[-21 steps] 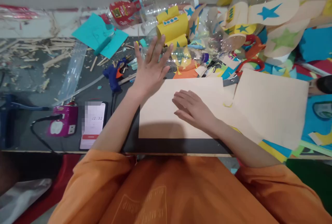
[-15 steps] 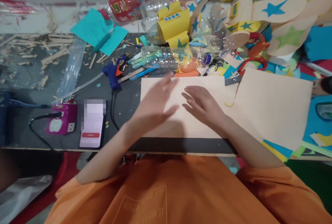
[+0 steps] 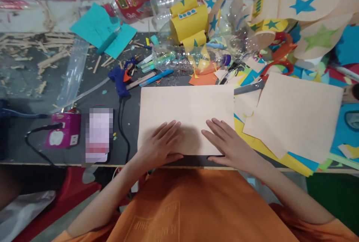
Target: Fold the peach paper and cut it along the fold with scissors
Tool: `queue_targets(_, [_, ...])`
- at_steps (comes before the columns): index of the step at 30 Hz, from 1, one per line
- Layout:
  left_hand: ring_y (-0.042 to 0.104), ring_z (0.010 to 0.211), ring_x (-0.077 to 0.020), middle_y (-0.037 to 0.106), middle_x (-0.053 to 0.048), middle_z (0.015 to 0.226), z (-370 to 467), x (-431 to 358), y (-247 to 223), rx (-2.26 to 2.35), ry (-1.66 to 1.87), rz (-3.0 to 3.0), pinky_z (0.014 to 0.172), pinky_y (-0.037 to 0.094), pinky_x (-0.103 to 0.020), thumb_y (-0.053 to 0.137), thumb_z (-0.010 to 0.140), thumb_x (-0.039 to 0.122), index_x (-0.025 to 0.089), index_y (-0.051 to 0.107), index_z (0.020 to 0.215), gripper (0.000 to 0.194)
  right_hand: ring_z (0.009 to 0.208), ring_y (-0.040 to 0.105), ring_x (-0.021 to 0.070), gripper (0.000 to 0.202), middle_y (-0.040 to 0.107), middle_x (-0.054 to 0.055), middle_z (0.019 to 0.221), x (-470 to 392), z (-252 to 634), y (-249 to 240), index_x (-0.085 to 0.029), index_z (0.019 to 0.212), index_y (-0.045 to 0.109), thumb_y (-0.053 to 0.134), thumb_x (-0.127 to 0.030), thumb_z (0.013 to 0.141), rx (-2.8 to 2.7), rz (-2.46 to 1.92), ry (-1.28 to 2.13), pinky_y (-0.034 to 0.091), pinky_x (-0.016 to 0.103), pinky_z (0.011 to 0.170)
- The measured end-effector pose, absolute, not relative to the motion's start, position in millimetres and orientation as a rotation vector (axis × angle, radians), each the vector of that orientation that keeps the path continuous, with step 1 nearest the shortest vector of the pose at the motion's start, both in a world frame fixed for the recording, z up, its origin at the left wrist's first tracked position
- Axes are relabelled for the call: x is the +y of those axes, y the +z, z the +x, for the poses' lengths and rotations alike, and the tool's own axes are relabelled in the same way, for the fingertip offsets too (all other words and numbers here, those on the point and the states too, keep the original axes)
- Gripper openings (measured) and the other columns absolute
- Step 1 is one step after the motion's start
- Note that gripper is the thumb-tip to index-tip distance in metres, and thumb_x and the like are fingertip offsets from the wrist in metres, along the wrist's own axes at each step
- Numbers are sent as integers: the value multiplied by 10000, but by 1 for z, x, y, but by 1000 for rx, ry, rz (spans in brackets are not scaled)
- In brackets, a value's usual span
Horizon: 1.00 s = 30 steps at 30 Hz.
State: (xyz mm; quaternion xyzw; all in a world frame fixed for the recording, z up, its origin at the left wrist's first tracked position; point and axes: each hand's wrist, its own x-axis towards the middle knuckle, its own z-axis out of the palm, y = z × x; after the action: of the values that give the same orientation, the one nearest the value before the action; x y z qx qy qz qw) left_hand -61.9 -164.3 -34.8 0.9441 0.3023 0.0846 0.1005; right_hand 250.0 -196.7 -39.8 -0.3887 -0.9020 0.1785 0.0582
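A cream sheet of paper (image 3: 186,103) lies flat on the dark table in front of me. My left hand (image 3: 162,141) rests on its lower left part, fingers stretched out and thumb along the near edge. On the lower right part lies my right hand (image 3: 224,139), palm down with the fingers spread. Neither hand grips anything. To the right, another cream sheet (image 3: 297,118) covers yellow paper (image 3: 260,143) and blue paper. Red-handled scissors (image 3: 249,86) poke out beyond the first sheet's far right corner.
At the left are a blue glue gun (image 3: 120,79), a phone (image 3: 98,133) and a purple power adapter (image 3: 64,129). Clear plastic bottles (image 3: 168,58), a yellow paper-wrapped bottle (image 3: 189,25) and markers (image 3: 157,77) crowd the back. Wood scraps (image 3: 53,60) litter the far left.
Both hands have come down toward me and spread apart onto the near part of the sheet. The sheet has shifted slightly left and nearer, uncovering more yellow paper at its right.
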Motion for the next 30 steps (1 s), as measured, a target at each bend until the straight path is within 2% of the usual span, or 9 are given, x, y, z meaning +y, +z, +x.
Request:
queue_targets(3, [607,1379,-317,655,-206,1425,-56,-163,-24,874,302,2755,1121,546,-451,512,1036,515,87,635,1369,556,1506,455,390,561,518,238,1574,-197,257,-27,-134,1469,555,623,-379,969,-2756,-1150,492,492,604,1154])
queue_targets(6, [722,1222,-257,760,-154,1271,-52,-160,-12,879,344,2689,1061,597,-412,484,1064,427,122,692,1262,419,1429,567,319,343,664,179,1441,-193,263,-9,-166,1297,688,522,-237,1006,-2705,-1144,529,560,510,1117])
queue_targets(10, [802,947,-174,830,-34,1037,-52,-159,0,1050,493,2683,1054,599,-381,521,1036,184,213,705,1132,210,1148,760,233,375,807,118,1160,-181,267,5,-174,1062,762,394,-248,1070,-2524,-1257,577,656,364,957])
queue_targets(14, [706,1248,-215,763,-80,1287,-45,-167,-3,1296,617,2855,1281,351,-467,595,952,59,239,521,1446,531,840,795,209,416,822,81,920,-165,262,3,-194,903,740,380,-303,1080,-2333,-1406,562,653,317,734])
queue_targets(17, [677,1288,-192,743,-97,1325,-34,-172,-15,1225,535,2955,1339,170,-406,571,987,112,196,542,1432,453,653,736,191,402,773,60,742,-152,257,-5,-201,792,691,423,-334,1060,-2200,-1534,493,571,287,591])
queue_targets(19, [625,1359,-225,703,-130,1386,-28,-170,-24,1252,417,2942,1325,202,-431,540,1024,198,155,553,1436,415,588,688,178,378,739,43,683,-145,254,-11,-208,757,662,446,-338,1038,-2185,-1598,461,519,280,548])
queue_targets(23, [535,1448,-304,577,-186,1525,-24,-157,-35,1187,213,2848,1260,334,-516,475,1054,349,94,439,1553,561,700,706,228,303,758,77,778,-131,251,-19,-213,796,672,473,-319,999,-2211,-1688,249,543,339,615])
queue_targets(26, [530,1448,-331,541,-202,1553,-23,-147,-37,1181,132,2805,1220,385,-554,461,1060,378,92,460,1539,558,1019,724,312,279,777,145,1034,-122,247,-18,-194,948,713,450,-274,1001,-2264,-1602,89,590,480,916])
queue_targets(30, [511,1462,-352,490,-209,1593,-20,-139,-38,1198,118,2737,1188,424,-558,516,1034,414,143,511,1506,544,1371,587,297,382,713,152,1332,-116,236,-16,-167,1241,689,373,-262,1048,-2405,-1478,142,442,507,1217])
